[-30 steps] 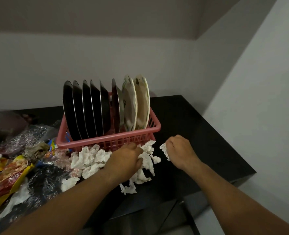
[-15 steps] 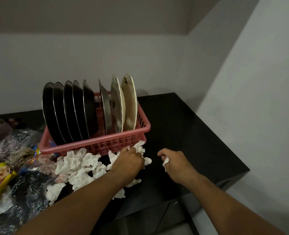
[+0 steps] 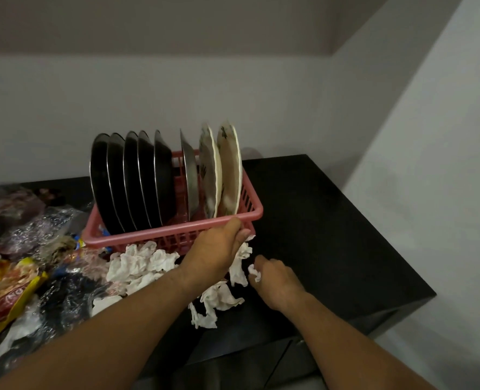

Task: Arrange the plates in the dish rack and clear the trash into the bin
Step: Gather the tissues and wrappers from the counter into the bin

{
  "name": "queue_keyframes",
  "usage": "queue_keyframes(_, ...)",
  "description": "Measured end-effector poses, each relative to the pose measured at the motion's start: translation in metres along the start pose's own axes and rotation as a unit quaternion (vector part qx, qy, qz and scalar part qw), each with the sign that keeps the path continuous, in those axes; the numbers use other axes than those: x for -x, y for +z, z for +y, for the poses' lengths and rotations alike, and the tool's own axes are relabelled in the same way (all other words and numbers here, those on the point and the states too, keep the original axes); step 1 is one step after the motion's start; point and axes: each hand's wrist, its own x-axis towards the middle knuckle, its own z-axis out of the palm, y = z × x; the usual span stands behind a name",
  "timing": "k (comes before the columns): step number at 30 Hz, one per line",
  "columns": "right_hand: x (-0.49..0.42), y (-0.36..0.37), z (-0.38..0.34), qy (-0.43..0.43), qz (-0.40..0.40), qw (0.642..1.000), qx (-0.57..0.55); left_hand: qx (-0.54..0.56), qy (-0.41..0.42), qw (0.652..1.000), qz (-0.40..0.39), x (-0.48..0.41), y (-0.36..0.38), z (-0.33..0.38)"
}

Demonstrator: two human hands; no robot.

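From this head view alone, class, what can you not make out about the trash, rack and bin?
Bin: nowhere in the head view.
Left hand: its fingers curl out of sight; grip unclear.
Wrappers: cut off by the left edge.
Dish rack floor: hidden by plates and tissues.

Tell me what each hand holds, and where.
Left hand grips a crumpled tissue clump by its top end; right hand pinches a small tissue wad in its fingers.
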Motion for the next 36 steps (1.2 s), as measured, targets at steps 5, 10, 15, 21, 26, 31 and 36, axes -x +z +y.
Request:
queue_keyframes(5,0.008,-0.007,0.008,0.016,0.007,0.999,-0.038,0.045,-0.016,0.999,-0.008,0.005,-0.002,-0.006)
queue_keyframes(10,0.020,-0.023,0.008,0.021,0.065,0.994,-0.085,-0.011,-0.029,1.000,0.005,0.015,-0.008,-0.009)
queue_keyframes(15,0.034,-0.033,-0.015,0.007,0.094,0.988,-0.120,0.012,-0.061,0.998,-0.027,0.030,-0.021,-0.013)
queue_keyframes(21,0.058,-0.019,-0.053,-0.002,0.131,0.983,-0.125,0.077,-0.051,0.992,-0.083,0.064,-0.039,-0.028)
queue_keyframes(26,0.079,0.006,-0.073,0.006,0.124,0.980,-0.157,0.048,-0.038,0.996,-0.072,0.086,-0.049,-0.043)
queue_keyframes(31,0.099,0.028,-0.092,0.028,0.155,0.969,-0.190,0.037,-0.043,0.997,-0.060,0.109,-0.059,-0.052)
queue_keyframes(36,0.114,0.033,-0.104,0.024,0.179,0.965,-0.191,0.036,-0.043,0.994,-0.090,0.129,-0.071,-0.056)
